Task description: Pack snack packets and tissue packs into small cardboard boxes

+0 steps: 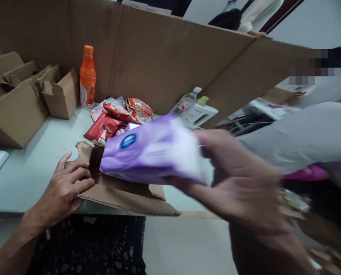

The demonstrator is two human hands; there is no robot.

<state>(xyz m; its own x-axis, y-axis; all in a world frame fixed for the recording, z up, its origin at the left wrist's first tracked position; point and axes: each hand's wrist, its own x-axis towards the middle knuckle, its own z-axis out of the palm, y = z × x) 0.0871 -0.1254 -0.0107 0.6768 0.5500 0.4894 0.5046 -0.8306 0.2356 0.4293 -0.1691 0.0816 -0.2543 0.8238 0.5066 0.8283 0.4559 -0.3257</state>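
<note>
In my head view, the right hand (239,183) grasps a purple tissue pack (144,152) by its right end, the thumb and fingers spread around its pale, blurred side. The pack is tilted a little and hangs over the open cardboard box (130,196) at the near edge of the desk (41,164); I cannot tell whether its left end touches the cardboard. My left hand (64,183) lies at the box's left end with fingers bent over the near flap, steadying it as I judge; the thumb is hidden, so I cannot say whether it pinches the flap or only rests there. Just beyond the box lies a heap of snack packets (103,128), with an orange bottle (88,82) upright to the far left of them. Further right, a see-through bottle (184,103) and a white jug (199,116) stand near the far cardboard panel (173,57). More cardboard boxes (16,110) sit at the left. As for progress, I read this as mid-handling: the box's near flap is folded outward and the pack is off the desk, but letting go of it is not yet done, and the snack packets and bottles lie or stand outside the box, out of either hand's hold.
</note>
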